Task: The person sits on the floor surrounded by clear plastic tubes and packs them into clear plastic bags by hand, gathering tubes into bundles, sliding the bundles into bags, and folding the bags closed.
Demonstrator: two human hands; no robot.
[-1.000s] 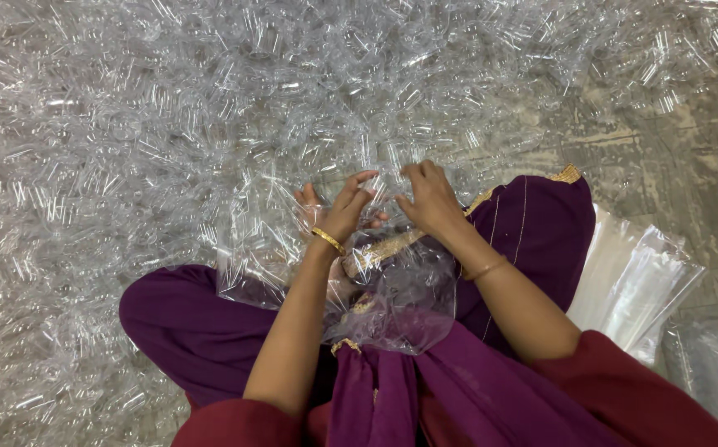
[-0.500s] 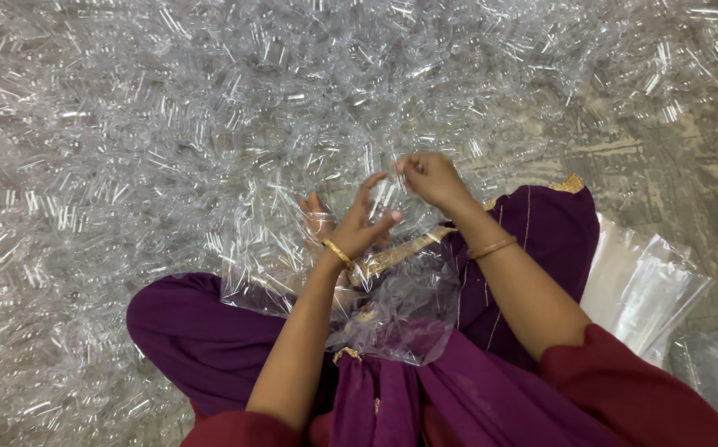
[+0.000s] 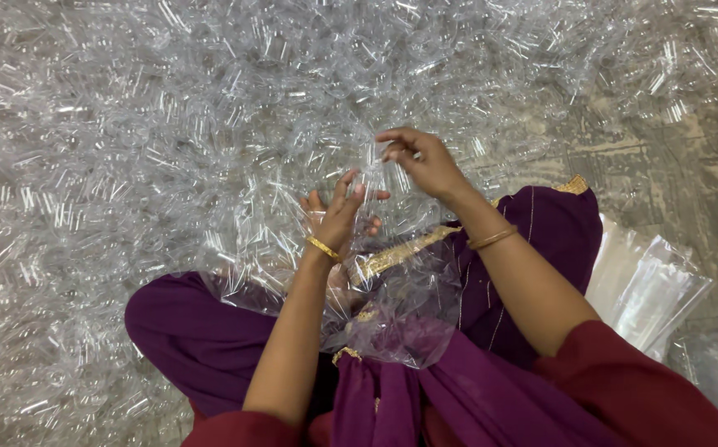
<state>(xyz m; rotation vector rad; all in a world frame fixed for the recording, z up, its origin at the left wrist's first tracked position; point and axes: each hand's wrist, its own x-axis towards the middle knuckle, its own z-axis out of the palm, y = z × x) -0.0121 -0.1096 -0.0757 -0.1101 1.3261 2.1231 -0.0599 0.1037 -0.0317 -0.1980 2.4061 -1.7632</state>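
Note:
I sit on the floor in purple and maroon clothing, facing a wide heap of crumpled clear plastic film (image 3: pixel 235 124). My right hand (image 3: pixel 422 160) is raised over the heap and pinches the top edge of one clear plastic piece (image 3: pixel 375 178). My left hand (image 3: pixel 336 215), with a gold bangle at the wrist, is just below it, fingers spread against the same piece. More gathered clear plastic (image 3: pixel 392 310) lies in my lap between my forearms.
The heap of film covers the floor ahead and to the left. A stack of flat clear plastic bags (image 3: pixel 653 290) lies at my right side on a bare grey floor (image 3: pixel 707 165).
Both hands have lifted up and away from my lap. The right hand rose further over the heap, drawing the clear piece up, and the left followed beneath it.

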